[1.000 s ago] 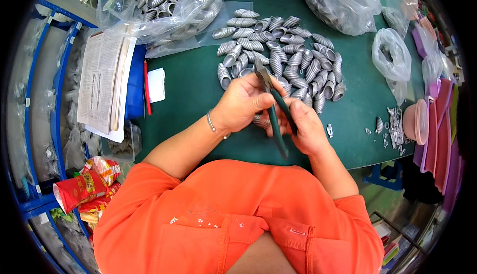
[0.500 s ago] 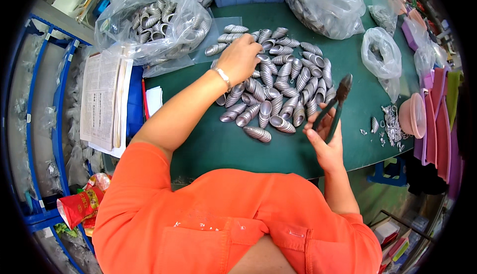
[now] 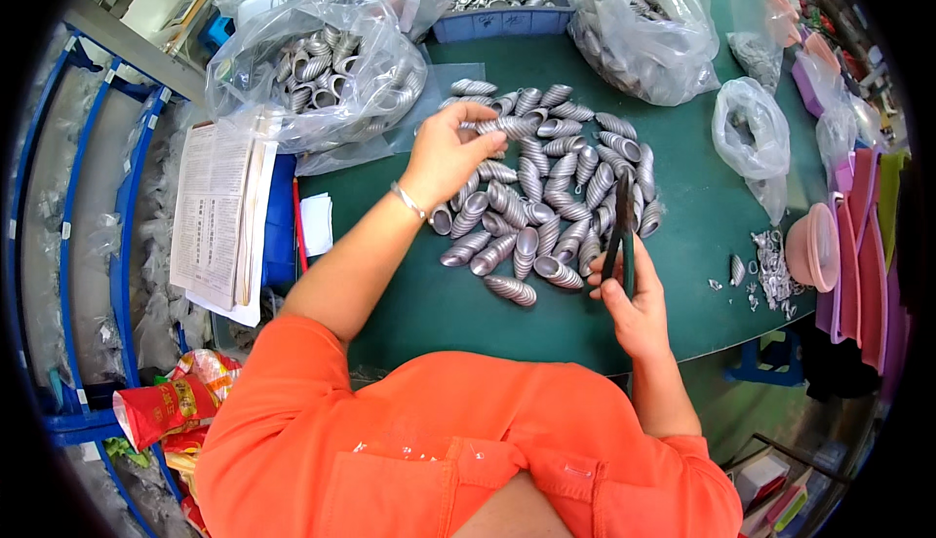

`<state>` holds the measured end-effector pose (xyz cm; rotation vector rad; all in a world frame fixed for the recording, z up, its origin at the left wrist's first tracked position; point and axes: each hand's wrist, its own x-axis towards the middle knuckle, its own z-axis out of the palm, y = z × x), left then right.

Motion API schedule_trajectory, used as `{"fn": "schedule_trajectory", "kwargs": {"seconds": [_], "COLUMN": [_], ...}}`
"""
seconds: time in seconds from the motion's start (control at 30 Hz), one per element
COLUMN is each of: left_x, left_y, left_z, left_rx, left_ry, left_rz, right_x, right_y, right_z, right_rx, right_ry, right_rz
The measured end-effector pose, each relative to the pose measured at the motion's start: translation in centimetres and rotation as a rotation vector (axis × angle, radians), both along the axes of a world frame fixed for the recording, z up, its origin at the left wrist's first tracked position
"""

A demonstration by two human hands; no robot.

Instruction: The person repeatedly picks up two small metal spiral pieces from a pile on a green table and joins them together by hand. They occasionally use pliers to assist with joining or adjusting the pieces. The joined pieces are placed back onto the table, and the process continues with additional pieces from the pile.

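Note:
Many silvery, spirally ribbed metal tubes with slanted open ends (image 3: 527, 246) lie in a loose pile on the green tabletop. At the pile's far left edge my left hand (image 3: 447, 156) pinches one ribbed metal tube (image 3: 515, 127) between thumb and fingers. The tube lies sideways, pointing right, just over the others. My right hand (image 3: 639, 309) is closed around the dark handles of a pair of pliers (image 3: 623, 221) at the pile's near right. The plier jaws point away from me, above the right side of the pile.
Clear bags of metal pieces (image 3: 322, 65) (image 3: 643, 36) stand at the back, beside a blue bin (image 3: 502, 21). On the right are a smaller bag (image 3: 749, 134), small silver parts (image 3: 773, 270) and a pink cup (image 3: 812, 250). Left are papers (image 3: 216, 211) and a blue rack (image 3: 122, 236).
My left hand has drawn back slightly, and a ribbed metal tube now shows in its fingers. The pliers have turned from slanting right to nearly upright in the picture. The view has shifted slightly.

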<state>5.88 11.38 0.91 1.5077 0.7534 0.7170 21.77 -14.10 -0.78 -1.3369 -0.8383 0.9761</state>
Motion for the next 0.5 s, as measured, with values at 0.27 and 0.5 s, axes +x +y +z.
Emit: {"fn": "schedule_trajectory", "kwargs": {"seconds": [0.27, 0.5], "left_x": [-1.9, -1.6], "left_y": [-5.0, -5.8], "left_z": [-3.2, -3.5], "left_rx": [0.333, 0.190], "left_ry": [0.184, 0.084], "left_rz": [0.203, 0.307], "right_x": [-0.6, -0.8], "right_y": [3.8, 4.2], "right_z": [1.3, 1.4], "right_rx": [0.003, -0.028], "right_ry": [-0.585, -0.579], "right_rz": [0.182, 0.101]}}
